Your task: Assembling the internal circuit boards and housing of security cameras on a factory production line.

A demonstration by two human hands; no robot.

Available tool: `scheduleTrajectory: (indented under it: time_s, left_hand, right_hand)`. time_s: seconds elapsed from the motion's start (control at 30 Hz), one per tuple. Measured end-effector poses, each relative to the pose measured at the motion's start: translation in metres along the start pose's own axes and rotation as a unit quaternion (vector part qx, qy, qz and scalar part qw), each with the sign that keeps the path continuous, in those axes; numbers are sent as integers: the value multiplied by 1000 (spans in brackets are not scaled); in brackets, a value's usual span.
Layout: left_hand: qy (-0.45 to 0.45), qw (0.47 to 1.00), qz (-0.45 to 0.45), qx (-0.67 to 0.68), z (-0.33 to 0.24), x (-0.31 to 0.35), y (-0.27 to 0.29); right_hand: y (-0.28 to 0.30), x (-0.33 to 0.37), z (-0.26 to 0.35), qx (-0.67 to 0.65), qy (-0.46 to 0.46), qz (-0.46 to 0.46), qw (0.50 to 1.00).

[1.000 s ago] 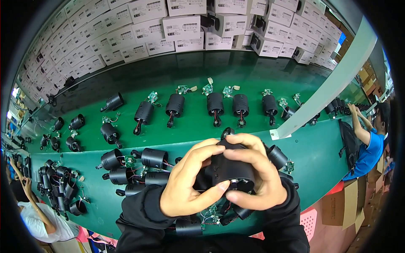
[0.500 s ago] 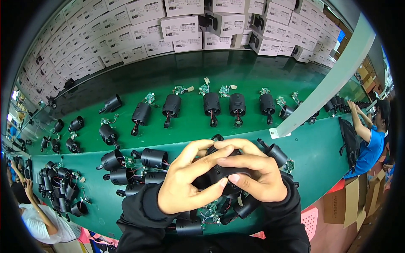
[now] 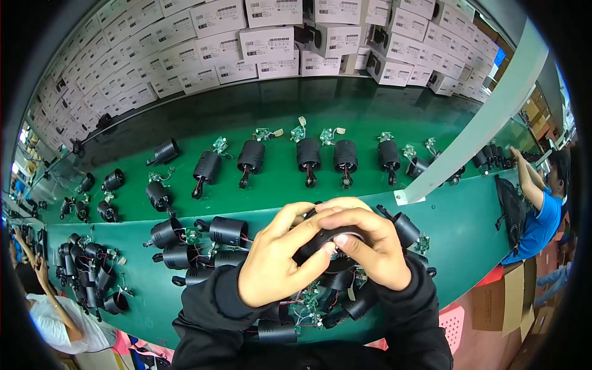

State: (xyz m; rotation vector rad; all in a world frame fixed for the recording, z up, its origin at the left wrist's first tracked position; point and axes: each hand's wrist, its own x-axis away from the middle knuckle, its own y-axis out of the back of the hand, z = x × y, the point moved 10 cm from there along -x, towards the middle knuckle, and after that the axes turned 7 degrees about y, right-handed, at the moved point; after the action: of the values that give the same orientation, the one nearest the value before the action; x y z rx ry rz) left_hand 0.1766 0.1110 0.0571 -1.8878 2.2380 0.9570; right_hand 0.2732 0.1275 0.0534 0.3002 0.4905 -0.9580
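Observation:
My left hand (image 3: 274, 262) and my right hand (image 3: 376, 250) are both closed around a black cylindrical housing (image 3: 314, 243), held above the near part of the bench. Its round rim faces up toward me, with both thumbs at the opening and the other fingers wrapped over its far side. A small pale bit shows between the thumb tips, too small to name. Much of the housing is hidden by my fingers. Below my hands lie more black housings (image 3: 277, 331) and green circuit boards (image 3: 306, 298) with thin wires.
Black cylinders (image 3: 308, 154) with boards stand in a row across the green bench (image 3: 271, 206). More are heaped at the left (image 3: 92, 271). White boxes (image 3: 267, 44) are stacked behind. A slanted pale post (image 3: 475, 123) rises at the right. Other people sit at both sides.
The housing has tipped in my hands, so that its rim and opening show more. A small pale bit has come into view by the thumbs. The view has shifted slightly.

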Motion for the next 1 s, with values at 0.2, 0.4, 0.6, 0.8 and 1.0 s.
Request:
scheduleTrajectory:
  time_s: [0.2,0.4,0.6,0.8,1.0]
  left_hand:
    - [50,999,9,-4,-3,-1,-7]
    - [19,999,-6,-28,-7,-5,-11]
    - [3,998,-20,-55,-9,-7,-18]
    - [-1,996,-44,-82,-13,-10,-25]
    - [-6,995,-61,-75,-9,-18,-27]
  right_hand:
    - [4,6,5,34,-19,-24,999]
    - [10,10,3,14,-29,-25,999]
    - [17,15,-8,-38,-45,-35,998]
    - [25,17,-21,-103,-48,-34,993]
    - [33,16,-20,-53,-42,-62,996]
